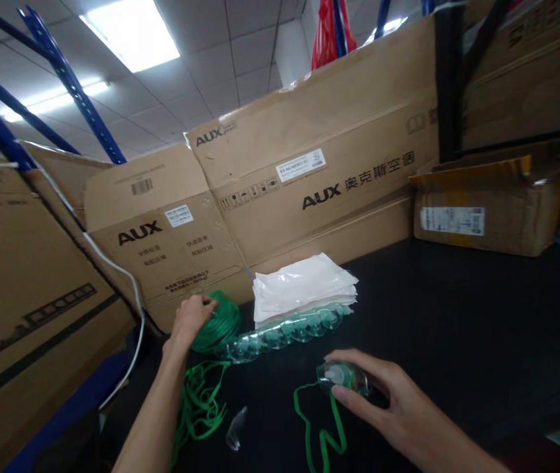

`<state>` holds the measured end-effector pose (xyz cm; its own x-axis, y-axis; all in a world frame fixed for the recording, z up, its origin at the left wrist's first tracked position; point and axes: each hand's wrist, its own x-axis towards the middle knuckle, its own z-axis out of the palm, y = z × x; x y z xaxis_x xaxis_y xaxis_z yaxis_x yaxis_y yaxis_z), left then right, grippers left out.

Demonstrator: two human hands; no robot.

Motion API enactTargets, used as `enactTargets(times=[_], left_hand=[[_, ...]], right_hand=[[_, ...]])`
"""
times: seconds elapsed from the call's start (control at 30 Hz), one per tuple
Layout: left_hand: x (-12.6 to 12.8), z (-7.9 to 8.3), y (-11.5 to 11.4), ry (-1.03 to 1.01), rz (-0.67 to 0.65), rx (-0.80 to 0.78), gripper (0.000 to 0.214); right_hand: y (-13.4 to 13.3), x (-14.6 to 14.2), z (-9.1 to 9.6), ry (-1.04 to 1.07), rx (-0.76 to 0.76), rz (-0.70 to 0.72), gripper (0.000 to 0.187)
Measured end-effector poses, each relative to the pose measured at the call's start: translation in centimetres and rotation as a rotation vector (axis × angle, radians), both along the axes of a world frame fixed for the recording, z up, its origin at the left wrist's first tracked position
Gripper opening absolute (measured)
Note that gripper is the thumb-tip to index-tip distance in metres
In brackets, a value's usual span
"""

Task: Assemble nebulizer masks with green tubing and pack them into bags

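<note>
My left hand (192, 318) reaches to the back left of the black table (457, 328) and closes on a bundle of green straps (218, 325). My right hand (388, 401) is near the front, fingers curled around a clear plastic mask piece (343, 378) with a green strap (322, 427) trailing from it towards me. A row of stacked clear mask pieces (284, 332) lies between the hands. Behind it sits a pile of white plastic bags (304, 286). Loose green straps (201, 404) lie beside my left forearm, with one small clear piece (236, 430) close by.
Large AUX cardboard boxes (309, 164) lean along the back of the table and at the left (28, 295). An open cardboard box (486, 203) stands at the back right. A white cable (132, 309) hangs down at the left. Blue rack bars (70, 85) rise above.
</note>
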<state>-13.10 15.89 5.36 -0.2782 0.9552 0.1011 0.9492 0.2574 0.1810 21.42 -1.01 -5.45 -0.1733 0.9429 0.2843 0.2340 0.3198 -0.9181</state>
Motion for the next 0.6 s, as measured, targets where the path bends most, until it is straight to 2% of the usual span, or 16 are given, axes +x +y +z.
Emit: enactTargets(times=[0.27, 0.43, 0.6], left_hand=[[-2.9, 1.0, 1.1, -0.121, 0.022, 0.087, 0.035], [-3.0, 1.3, 1.2, -0.126, 0.011, -0.008, 0.033], [-2.3, -0.1, 1.8, -0.101, 0.029, -0.124, 0.033]], right_hand=[[0.1, 0.0, -0.5, 0.010, -0.003, 0.001, 0.038], [0.0, 0.1, -0.9, -0.002, -0.021, -0.002, 0.042], [0.2, 0.2, -0.8, -0.034, -0.006, 0.012, 0.040]])
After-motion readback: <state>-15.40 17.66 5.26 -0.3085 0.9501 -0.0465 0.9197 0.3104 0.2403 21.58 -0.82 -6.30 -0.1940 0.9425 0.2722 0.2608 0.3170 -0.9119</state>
